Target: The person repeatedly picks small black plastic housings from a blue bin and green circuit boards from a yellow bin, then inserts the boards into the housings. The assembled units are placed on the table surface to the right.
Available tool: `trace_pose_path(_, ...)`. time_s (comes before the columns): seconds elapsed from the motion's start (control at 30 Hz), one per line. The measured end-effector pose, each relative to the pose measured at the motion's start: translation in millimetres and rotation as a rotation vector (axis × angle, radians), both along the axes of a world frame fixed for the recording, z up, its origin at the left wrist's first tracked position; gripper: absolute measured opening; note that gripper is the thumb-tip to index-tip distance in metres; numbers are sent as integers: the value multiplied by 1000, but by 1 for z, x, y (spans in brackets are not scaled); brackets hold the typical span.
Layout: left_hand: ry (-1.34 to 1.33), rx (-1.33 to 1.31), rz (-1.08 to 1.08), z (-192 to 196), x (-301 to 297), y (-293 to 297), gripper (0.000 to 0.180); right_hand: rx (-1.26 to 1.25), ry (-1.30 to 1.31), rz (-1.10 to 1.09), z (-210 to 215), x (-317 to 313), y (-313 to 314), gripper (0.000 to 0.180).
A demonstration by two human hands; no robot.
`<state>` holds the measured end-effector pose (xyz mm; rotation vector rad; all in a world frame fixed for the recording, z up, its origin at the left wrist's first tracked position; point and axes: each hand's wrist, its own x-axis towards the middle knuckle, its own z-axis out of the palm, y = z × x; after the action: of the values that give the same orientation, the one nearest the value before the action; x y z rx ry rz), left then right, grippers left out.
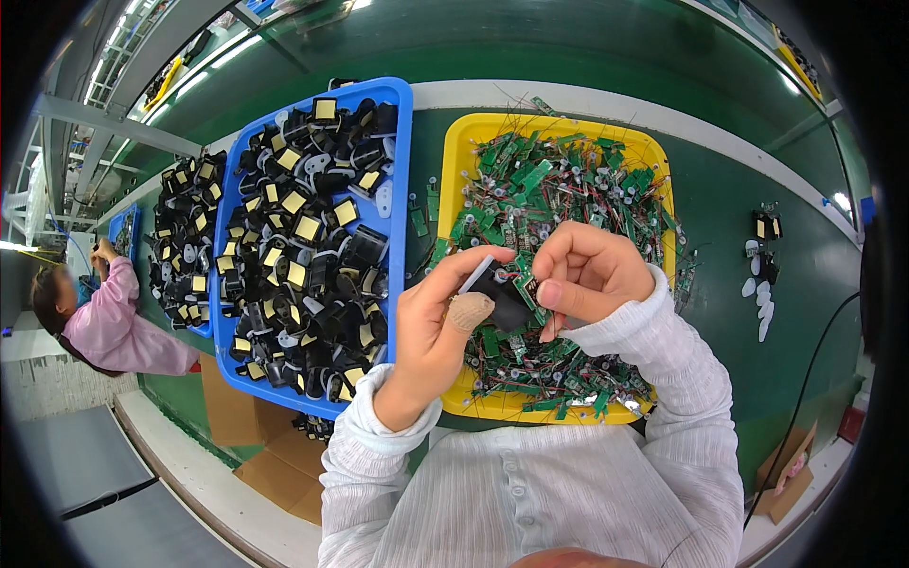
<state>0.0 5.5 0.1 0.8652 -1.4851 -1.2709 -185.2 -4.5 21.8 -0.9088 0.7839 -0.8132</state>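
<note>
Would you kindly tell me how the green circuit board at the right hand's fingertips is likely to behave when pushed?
The green circuit board looks flat and thin, so it is probably stiff and light. The red wires beside it look slender, so they would likely flex and might snag. Its small size suggests it could pivot easily under the right hand.

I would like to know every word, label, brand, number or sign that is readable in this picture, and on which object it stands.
No text can be read here.
Green circuit board at the right hand: any marking is too small.
Black housing in the left hand: no readable lettering.
Blue tray, yellow tray: no legible print.
</note>
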Motion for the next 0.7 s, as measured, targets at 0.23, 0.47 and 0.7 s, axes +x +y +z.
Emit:
trace_pose_path(0.23,-165,-59,67,2,1,2,27,-7,-40,-13,1,1,3,14)
trace_pose_path(0.47,-183,-133,97,-2,-1,0,26,-4,-73,16,0,-1,2,14)
trace_pose_path(0.7,-186,-79,78,-2,-1,2,26,59,-151,25,0,1,2,15)
